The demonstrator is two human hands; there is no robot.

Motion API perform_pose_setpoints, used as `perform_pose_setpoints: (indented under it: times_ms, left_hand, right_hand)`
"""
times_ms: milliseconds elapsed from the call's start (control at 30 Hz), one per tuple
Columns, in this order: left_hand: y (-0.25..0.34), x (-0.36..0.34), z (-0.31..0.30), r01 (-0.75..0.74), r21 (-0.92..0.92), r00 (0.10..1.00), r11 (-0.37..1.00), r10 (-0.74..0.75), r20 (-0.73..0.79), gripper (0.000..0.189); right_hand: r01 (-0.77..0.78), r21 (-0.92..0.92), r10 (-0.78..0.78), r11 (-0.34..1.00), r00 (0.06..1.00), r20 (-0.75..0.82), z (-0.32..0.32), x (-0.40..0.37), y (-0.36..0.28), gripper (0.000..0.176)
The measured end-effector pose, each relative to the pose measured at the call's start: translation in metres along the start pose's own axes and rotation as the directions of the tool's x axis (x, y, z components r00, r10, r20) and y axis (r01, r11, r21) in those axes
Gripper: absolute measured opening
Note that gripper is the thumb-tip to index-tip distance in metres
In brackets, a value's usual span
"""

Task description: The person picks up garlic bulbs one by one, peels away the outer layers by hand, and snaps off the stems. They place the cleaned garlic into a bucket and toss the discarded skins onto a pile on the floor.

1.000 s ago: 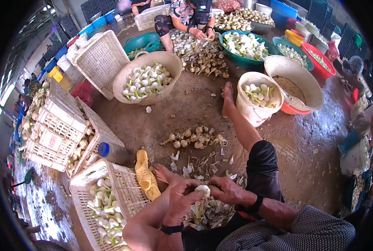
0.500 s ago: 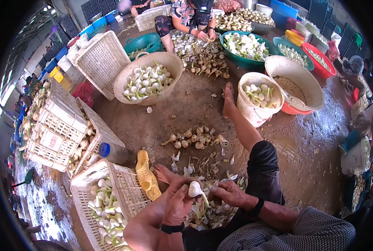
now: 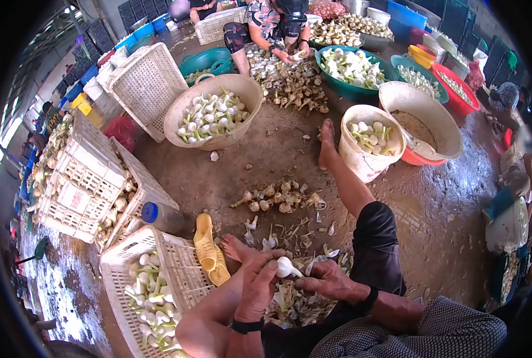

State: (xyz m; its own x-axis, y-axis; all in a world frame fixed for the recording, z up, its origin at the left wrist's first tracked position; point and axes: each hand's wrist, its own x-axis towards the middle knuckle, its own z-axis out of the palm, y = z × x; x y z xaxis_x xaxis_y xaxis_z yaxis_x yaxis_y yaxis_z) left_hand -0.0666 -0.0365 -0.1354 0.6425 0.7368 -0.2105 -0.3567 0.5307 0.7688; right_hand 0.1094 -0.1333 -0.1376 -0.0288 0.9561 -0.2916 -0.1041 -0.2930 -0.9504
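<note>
My left hand grips a peeled white garlic bulb between thumb and fingers, its stem pointing right. Close beside it, my right hand is pinched at the stem end, with a pale strip of garlic skin showing at its fingers. Underneath lies a heap of loose skins between my legs. Beyond, a small pile of unpeeled garlic bulbs rests on the floor. On my left, a white plastic crate contains cleaned bulbs with green stems.
Yellow sandals and a blue-capped jar are beside the crate. Ahead stand a beige basin of garlic and a white bucket. Stacked crates of garlic rise at left. Another person handles garlic at the far side.
The bulb has turned so its stem swings from hanging down to pointing right. My right fingers now meet the stem end, and a skin strip shows there.
</note>
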Motion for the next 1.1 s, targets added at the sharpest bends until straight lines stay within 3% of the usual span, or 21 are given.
perform_pose_setpoints:
  times_ms: [100, 167, 233, 300, 367, 433, 467, 500, 533, 600, 633, 700, 733, 767, 833, 867, 900, 933, 967, 1000, 1100]
  left_hand:
    - [0.0, 0.0, 0.001, 0.003, 0.018, 1.0, 1.0, -0.003, -0.007, 0.032]
    - [0.001, -0.002, 0.003, -0.013, 0.049, 0.999, 0.999, 0.016, -0.044, 0.032]
    - [-0.002, 0.001, 0.002, -0.035, 0.151, 0.991, 0.988, 0.054, -0.124, 0.033]
    - [0.001, 0.0, 0.005, -0.03, 0.104, 0.989, 0.994, 0.044, -0.14, 0.032]
    - [-0.002, 0.001, -0.002, -0.041, 0.173, 0.99, 0.984, 0.063, -0.127, 0.031]
    - [-0.007, 0.0, -0.009, -0.005, 0.162, 0.993, 0.987, 0.024, -0.111, 0.031]
    - [-0.011, -0.001, -0.009, -0.006, 0.129, 0.993, 0.992, 0.021, -0.115, 0.031]
    - [-0.011, -0.002, -0.009, -0.01, 0.132, 0.995, 0.991, 0.024, -0.101, 0.031]
    - [-0.011, -0.002, -0.009, 0.016, 0.16, 0.994, 0.987, 0.001, -0.107, 0.031]
    - [-0.01, -0.002, -0.006, 0.04, 0.187, 0.994, 0.982, -0.021, -0.103, 0.032]
    - [-0.01, -0.001, -0.004, 0.05, 0.197, 0.993, 0.979, -0.029, -0.11, 0.031]
    - [0.004, 0.0, 0.012, 0.072, 0.215, 0.991, 0.974, -0.045, -0.126, 0.03]
    - [0.026, -0.009, 0.022, 0.122, 0.424, 0.991, 0.897, -0.084, -0.106, 0.022]
    - [0.021, -0.007, 0.02, 0.117, 0.425, 0.991, 0.898, -0.082, -0.101, 0.022]
    - [0.003, -0.003, 0.009, -0.115, 0.544, 0.99, 0.831, 0.142, -0.008, 0.023]
    - [-0.003, 0.002, 0.005, -0.105, 0.548, 0.991, 0.83, 0.135, -0.014, 0.023]
    - [-0.009, 0.006, 0.0, 0.001, 0.414, 0.996, 0.91, 0.034, -0.078, 0.025]
    - [-0.016, 0.005, -0.007, 0.109, 0.261, 0.988, 0.959, -0.074, -0.138, 0.027]
    - [-0.019, 0.004, -0.012, 0.129, 0.264, 0.982, 0.956, -0.086, -0.169, 0.027]
    - [-0.02, 0.006, -0.013, 0.09, 0.286, 0.989, 0.954, -0.05, -0.142, 0.026]
    - [-0.01, 0.004, -0.004, 0.059, 0.29, 0.987, 0.955, -0.013, -0.157, 0.023]
  right_hand:
    - [0.033, -0.127, -0.036, 0.991, 0.999, -0.019, -0.002, 0.0, -0.007, 0.025]
    - [-0.029, -0.074, 0.032, 0.997, 0.999, 0.031, -0.005, 0.001, 0.002, 0.022]
    - [-0.101, 0.14, 0.097, 0.985, 0.995, 0.035, -0.004, 0.0, -0.002, 0.02]
    - [-0.069, 0.168, 0.076, 0.983, 0.997, -0.035, -0.006, 0.0, -0.001, 0.021]
    - [-0.089, 0.19, 0.111, 0.978, 0.988, -0.109, -0.016, 0.0, -0.007, 0.021]
    - [-0.037, 0.284, 0.101, 0.958, 0.971, -0.215, -0.033, 0.005, -0.013, 0.023]
    - [0.008, 0.199, 0.04, 0.98, 0.971, -0.236, -0.052, 0.007, -0.022, 0.024]
    - [0.025, 0.286, 0.055, 0.958, 0.962, -0.268, -0.066, 0.006, -0.051, 0.026]
    - [0.129, 0.26, -0.031, 0.957, 0.936, -0.35, -0.092, 0.019, -0.051, 0.027]
    - [0.309, 0.208, -0.142, 0.928, 0.81, -0.569, -0.127, 0.032, -0.096, 0.019]
    - [0.295, 0.02, -0.237, 0.955, 0.802, -0.548, -0.146, 0.026, -0.12, 0.023]
    - [0.412, 0.05, -0.288, 0.91, 0.713, -0.639, -0.171, 0.037, -0.132, 0.03]
    - [0.385, 0.032, -0.274, 0.922, 0.71, -0.648, -0.174, 0.033, -0.134, 0.029]
    - [0.356, 0.018, -0.258, 0.934, 0.71, -0.655, -0.175, 0.029, -0.137, 0.028]
    - [0.349, -0.293, -0.453, 0.89, 0.738, -0.5, -0.179, 0.033, -0.086, 0.023]
    - [0.143, -0.109, -0.178, 0.984, 0.859, -0.48, -0.165, 0.027, -0.074, 0.019]
    - [0.173, -0.018, -0.163, 0.985, 0.879, -0.448, -0.149, 0.028, -0.043, 0.021]
    - [0.108, 0.031, -0.09, 0.994, 0.93, -0.356, -0.128, 0.019, -0.035, 0.02]
    - [0.017, 0.032, -0.007, 0.999, 0.962, -0.272, -0.113, 0.014, -0.02, 0.022]
    - [-0.096, -0.113, 0.079, 0.989, 0.985, -0.151, -0.101, 0.009, -0.016, 0.025]
    - [-0.112, -0.253, 0.131, 0.961, 0.989, 0.061, -0.06, 0.01, 0.013, 0.033]
